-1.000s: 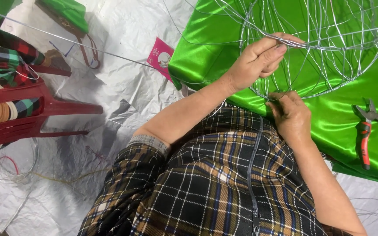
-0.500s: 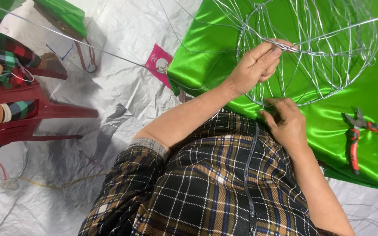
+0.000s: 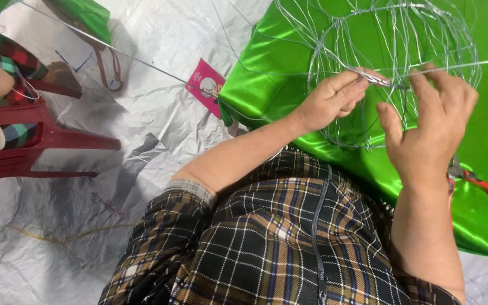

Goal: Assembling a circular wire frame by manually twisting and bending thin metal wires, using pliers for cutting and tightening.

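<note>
A rounded frame of thin silver wire (image 3: 391,34) lies on shiny green satin cloth (image 3: 266,85). My left hand (image 3: 334,99) pinches a twisted joint of the wire frame between thumb and fingertips. Just to its right, my right hand (image 3: 427,135) is raised with fingers spread, fingertips at a straight wire (image 3: 481,62) that runs off to the right; the thumb stays apart from it. Red-handled pliers (image 3: 484,189) rest on the green cloth, partly hidden behind my right wrist. My plaid shirt fills the lower part of the view.
A crinkled silver sheet (image 3: 159,130) covers the floor. A red plastic chair (image 3: 46,141) stands at the left, with another person's limbs in checked cloth (image 3: 7,51) on it. A pink card (image 3: 205,85) lies by the cloth's corner. A long wire (image 3: 103,45) crosses the upper left.
My right hand has come up from my lap to the straight wire beside my left hand. The view has shifted closer to the frame; my left hand keeps its pinch.
</note>
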